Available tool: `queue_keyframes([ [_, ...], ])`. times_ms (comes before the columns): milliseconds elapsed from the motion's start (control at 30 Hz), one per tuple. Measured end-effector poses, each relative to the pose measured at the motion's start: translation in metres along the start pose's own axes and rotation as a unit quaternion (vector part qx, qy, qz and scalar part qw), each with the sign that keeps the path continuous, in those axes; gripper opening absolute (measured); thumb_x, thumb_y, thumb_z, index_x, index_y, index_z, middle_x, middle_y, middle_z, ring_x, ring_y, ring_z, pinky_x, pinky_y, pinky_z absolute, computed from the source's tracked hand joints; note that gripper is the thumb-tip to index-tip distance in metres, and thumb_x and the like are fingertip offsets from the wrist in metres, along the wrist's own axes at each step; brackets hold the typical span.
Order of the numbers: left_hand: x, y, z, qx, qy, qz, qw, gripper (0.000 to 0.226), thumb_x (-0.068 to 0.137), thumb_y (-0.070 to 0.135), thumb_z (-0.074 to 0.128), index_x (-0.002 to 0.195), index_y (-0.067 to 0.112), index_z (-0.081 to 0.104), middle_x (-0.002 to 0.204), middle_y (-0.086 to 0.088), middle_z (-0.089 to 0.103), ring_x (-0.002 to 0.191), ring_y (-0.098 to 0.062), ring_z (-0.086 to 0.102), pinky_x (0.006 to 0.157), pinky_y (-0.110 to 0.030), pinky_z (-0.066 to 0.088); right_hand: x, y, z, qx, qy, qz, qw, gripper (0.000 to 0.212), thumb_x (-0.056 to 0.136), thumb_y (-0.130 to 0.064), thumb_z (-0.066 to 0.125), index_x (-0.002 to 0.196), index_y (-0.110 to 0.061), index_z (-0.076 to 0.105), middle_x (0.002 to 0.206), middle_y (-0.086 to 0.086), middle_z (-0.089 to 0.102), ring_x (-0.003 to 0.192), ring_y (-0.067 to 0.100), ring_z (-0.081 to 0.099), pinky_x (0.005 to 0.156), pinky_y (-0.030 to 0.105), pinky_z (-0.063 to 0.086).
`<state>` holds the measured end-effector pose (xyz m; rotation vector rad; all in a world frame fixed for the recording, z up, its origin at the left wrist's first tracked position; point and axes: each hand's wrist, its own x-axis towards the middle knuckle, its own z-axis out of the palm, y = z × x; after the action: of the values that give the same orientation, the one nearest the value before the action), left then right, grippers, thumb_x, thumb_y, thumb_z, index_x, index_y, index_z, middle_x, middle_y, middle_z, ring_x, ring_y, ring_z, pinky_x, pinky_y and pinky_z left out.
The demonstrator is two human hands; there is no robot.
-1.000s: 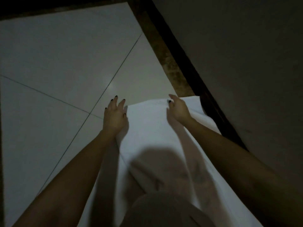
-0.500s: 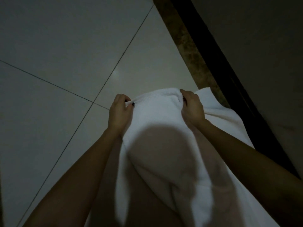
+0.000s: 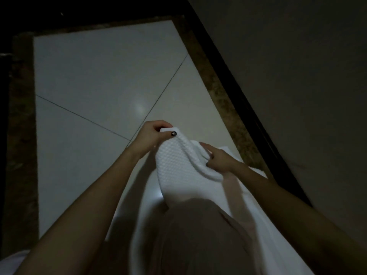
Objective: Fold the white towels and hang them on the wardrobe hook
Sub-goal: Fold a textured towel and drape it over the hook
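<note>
A white waffle-textured towel (image 3: 178,171) is lifted off the tiled floor in front of me, its far end folded back toward me. My left hand (image 3: 153,135) pinches the towel's upper left corner between thumb and fingers. My right hand (image 3: 218,159) grips the bunched edge on the right side, fingers curled round it. The rest of the towel (image 3: 248,211) trails down toward my body, partly shaded by my own shadow. No wardrobe hook is in view.
Pale floor tiles (image 3: 95,80) fill the left and centre. A brown speckled border strip (image 3: 214,80) and a dark baseboard (image 3: 248,100) run diagonally along a grey wall (image 3: 297,66) on the right. Another dark edge runs along the far side (image 3: 79,14).
Both hands went from lying on the towel's far end to gripping it, then lifted it up and back toward me, so the end now folds over.
</note>
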<state>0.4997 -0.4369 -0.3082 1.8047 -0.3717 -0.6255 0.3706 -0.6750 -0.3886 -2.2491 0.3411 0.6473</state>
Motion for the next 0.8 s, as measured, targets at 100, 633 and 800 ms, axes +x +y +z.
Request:
queue_keyframes([
  [100,-0.005,0.048,-0.003,0.021,-0.089,0.035,0.995,0.012,0.080,0.013,0.072,0.084,0.025,0.072,0.083,0.012,0.071,0.080,0.000,0.065,0.070,-0.012,0.049,-0.010,-0.047,-0.032,0.083,0.072,-0.043,0.993,0.080,0.081,-0.015,0.065,0.146,-0.047,0.030,0.123,0.003,0.047,0.098,0.001,0.055,0.084,0.018,0.043],
  [633,-0.127,0.471,-0.106,0.070,-0.207,0.092,0.971,0.008,0.086,0.016,0.066,0.083,0.023,0.068,0.086,0.010,0.068,0.085,-0.005,0.064,0.074,-0.012,0.048,-0.301,-0.383,-0.301,0.251,-0.005,-0.176,0.952,0.052,0.085,0.013,0.059,0.129,-0.014,0.052,0.132,0.005,0.055,0.119,0.009,0.057,0.095,0.022,0.049],
  [800,-0.174,0.615,-0.165,0.148,-0.224,0.123,0.955,0.006,0.089,0.013,0.063,0.087,0.018,0.065,0.083,0.016,0.065,0.082,0.002,0.060,0.074,-0.009,0.044,-0.382,-0.498,-0.376,0.217,-0.031,-0.185,0.958,0.045,0.086,0.011,0.062,0.124,-0.013,0.054,0.119,-0.001,0.059,0.105,0.029,0.060,0.098,0.039,0.049],
])
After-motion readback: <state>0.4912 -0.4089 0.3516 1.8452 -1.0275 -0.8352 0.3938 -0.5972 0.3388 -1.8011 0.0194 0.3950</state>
